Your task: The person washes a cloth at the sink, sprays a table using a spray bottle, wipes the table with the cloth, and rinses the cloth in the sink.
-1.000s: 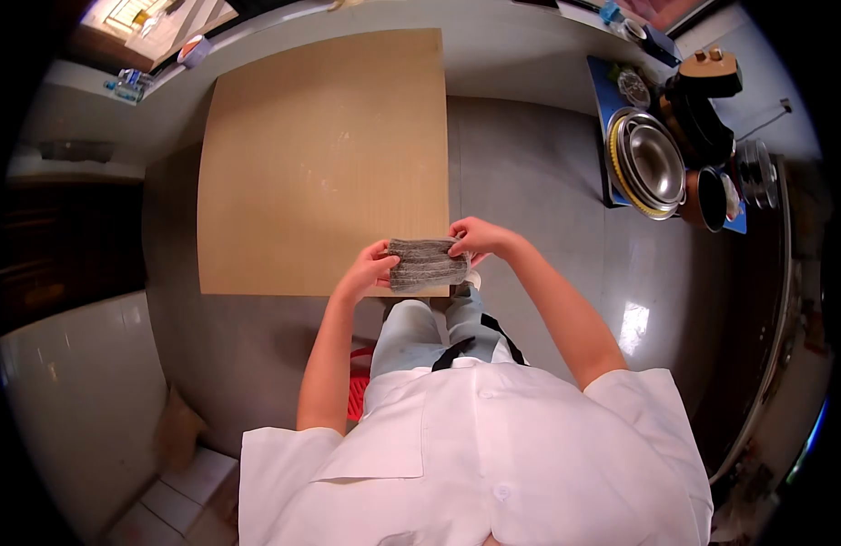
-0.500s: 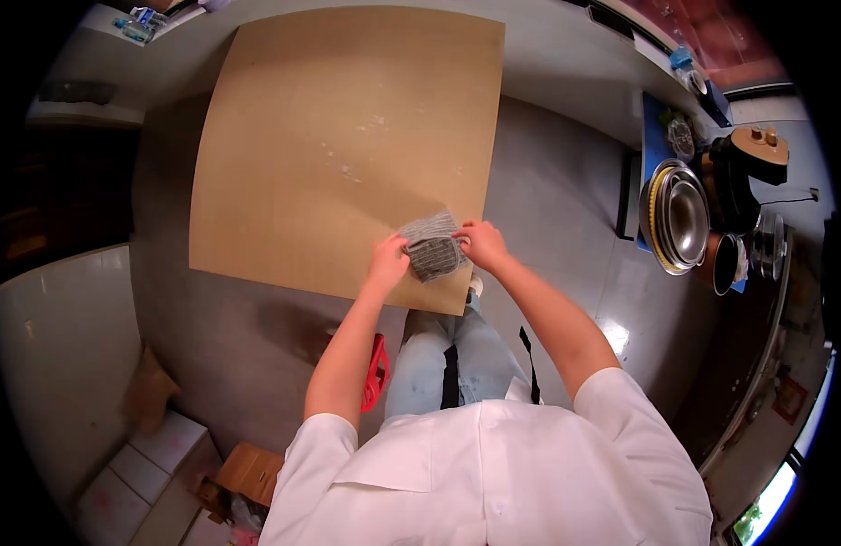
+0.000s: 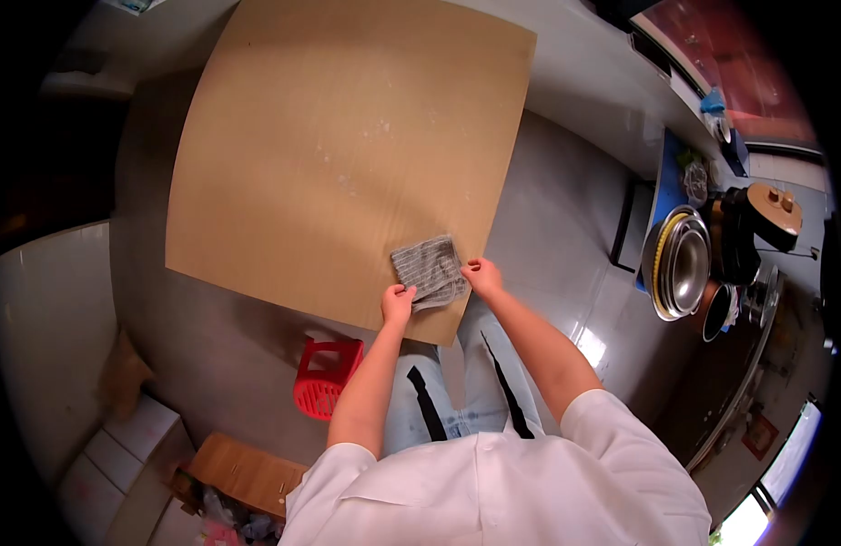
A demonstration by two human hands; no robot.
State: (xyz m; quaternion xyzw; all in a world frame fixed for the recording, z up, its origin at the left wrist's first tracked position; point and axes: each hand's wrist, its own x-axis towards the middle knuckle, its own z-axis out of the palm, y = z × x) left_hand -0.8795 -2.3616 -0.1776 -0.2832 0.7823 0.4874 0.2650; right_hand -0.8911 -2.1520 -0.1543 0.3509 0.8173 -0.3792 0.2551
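A grey striped cloth (image 3: 428, 266) lies folded on the light wooden tabletop (image 3: 284, 182), close to its near right corner. My left hand (image 3: 398, 302) pinches the cloth's near left edge, thumb and fingers together. At the right edge of the cloth, my right hand (image 3: 481, 276) has its fingers closed on the border. The cloth's lower part looks like a loose, slightly shifted layer.
A red plastic stool (image 3: 328, 378) stands on the floor left of my legs. To the right, nested metal bowls (image 3: 686, 264) and a black-and-tan appliance (image 3: 771, 217) sit on a counter. A wooden cabinet (image 3: 243, 473) is at lower left.
The cloth has gone from bunched and partly raised to flatter on the table. Both hands now hold it lower along its edges. The view has shifted, showing more of the red stool.
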